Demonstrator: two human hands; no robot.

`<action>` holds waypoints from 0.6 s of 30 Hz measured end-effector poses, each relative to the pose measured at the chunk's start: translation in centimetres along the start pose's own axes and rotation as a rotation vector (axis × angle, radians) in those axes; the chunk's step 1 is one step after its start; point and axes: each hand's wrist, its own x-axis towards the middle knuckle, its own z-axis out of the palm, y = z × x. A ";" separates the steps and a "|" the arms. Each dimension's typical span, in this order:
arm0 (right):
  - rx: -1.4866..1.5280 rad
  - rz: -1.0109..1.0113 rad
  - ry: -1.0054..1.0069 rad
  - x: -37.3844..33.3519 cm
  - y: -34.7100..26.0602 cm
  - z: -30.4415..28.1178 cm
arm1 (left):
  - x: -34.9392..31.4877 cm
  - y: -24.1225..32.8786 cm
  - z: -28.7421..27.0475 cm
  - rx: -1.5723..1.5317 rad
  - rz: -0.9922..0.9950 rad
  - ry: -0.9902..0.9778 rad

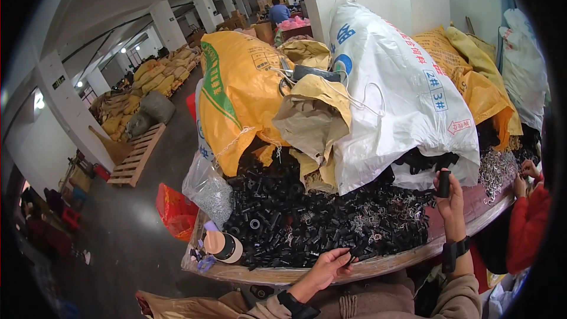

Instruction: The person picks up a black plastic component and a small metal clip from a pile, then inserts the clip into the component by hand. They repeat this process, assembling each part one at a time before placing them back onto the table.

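Note:
In my raised right hand [453, 205] is a short black cylindrical part [443, 184], held upright between thumb and fingers near the mouth of a white woven sack [390, 100]. My left hand [328, 268] is lower, at the table's near edge, with thumb and fingers pinched on a small black piece [353, 257]; its exact kind is too small to make out. Between and beyond my hands spreads a heap of loose black plastic parts [277, 218], with small metal clips [372, 224] mixed in. More black parts spill from the white sack's mouth.
Yellow sacks [236, 88] stand along the table's back. A clear bag of small pieces [215, 201] and a lidded cup [224, 247] sit at the left end. To the right, a co-worker's red sleeve [525, 224] reaches toward a pile of metal hooks [498, 171].

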 end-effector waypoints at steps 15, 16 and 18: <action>-1.203 -0.178 -1.186 -1.3 11.4 3.0 | 8.4 1.3 -2.7 0.096 0.104 0.149; -1.253 -0.197 -1.135 -1.2 11.8 3.1 | 8.8 1.2 -2.8 0.090 0.087 0.150; -1.270 -0.220 -1.133 -1.6 12.9 3.3 | 9.4 1.0 -2.9 0.116 0.052 0.170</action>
